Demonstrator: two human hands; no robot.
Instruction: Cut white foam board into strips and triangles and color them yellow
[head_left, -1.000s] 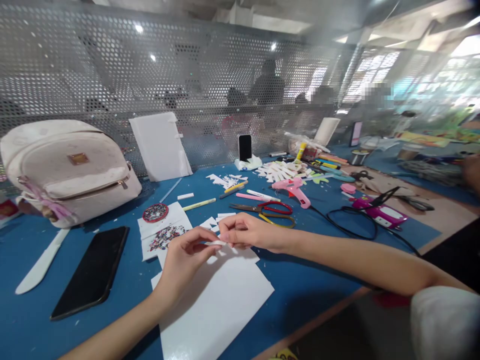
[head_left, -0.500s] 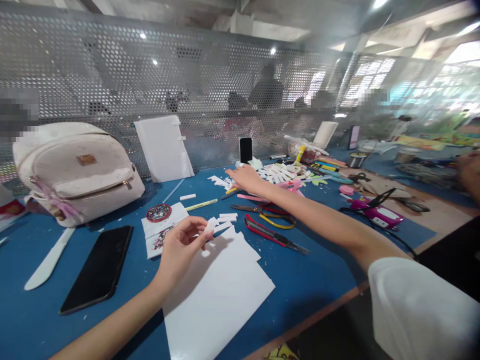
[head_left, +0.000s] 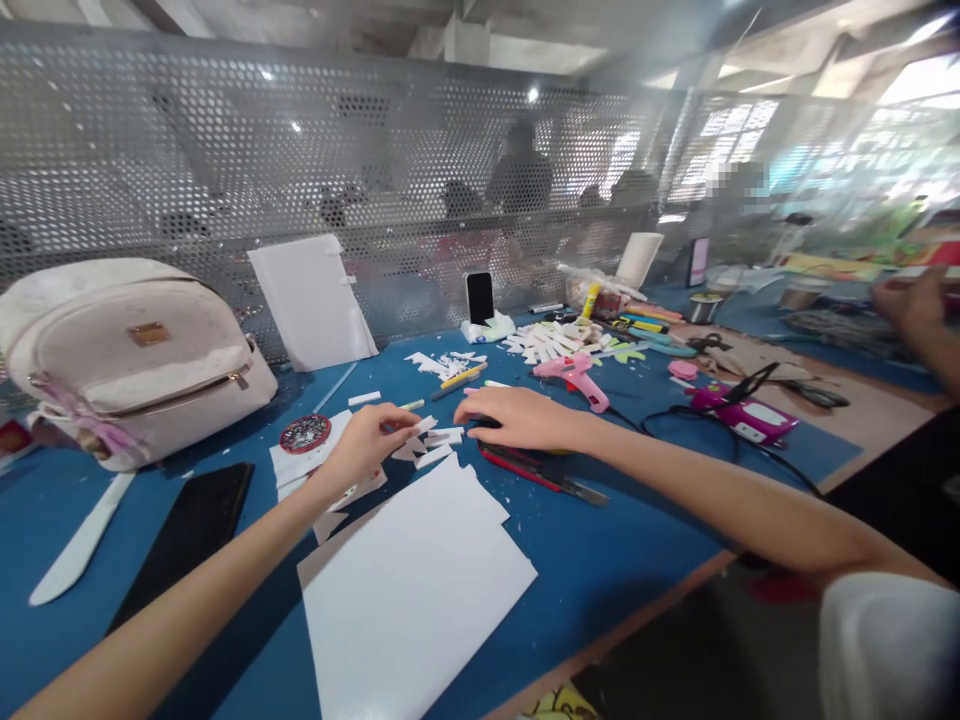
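My left hand (head_left: 373, 440) pinches a small white piece (head_left: 426, 425) between thumb and fingertips, above several white strips (head_left: 433, 455). To its right, my right hand (head_left: 517, 415) hangs palm down with fingers curved over the scissors area; whether its fingertips touch anything is hidden. A red box cutter (head_left: 525, 468) lies just below that hand. White sheets (head_left: 420, 590) cover the blue table in front of me. Beyond my right hand rest a pink glue gun (head_left: 576, 376) and a yellow pen (head_left: 463, 376). A round red-rimmed container (head_left: 305, 434) sits left of my left hand.
A pale backpack (head_left: 142, 350), a black phone (head_left: 195, 530) and a white knife (head_left: 84, 540) are at the left. Behind stand a propped white board (head_left: 311, 305) and a small phone (head_left: 480, 297). Purple device (head_left: 750, 418) with cable at right; another person's hand (head_left: 911, 300) is at far right.
My right hand has drawn back from the white scraps toward my left hand, uncovering the glue gun and the yellow pen. My left hand still pinches a white piece. The view has shifted slightly.
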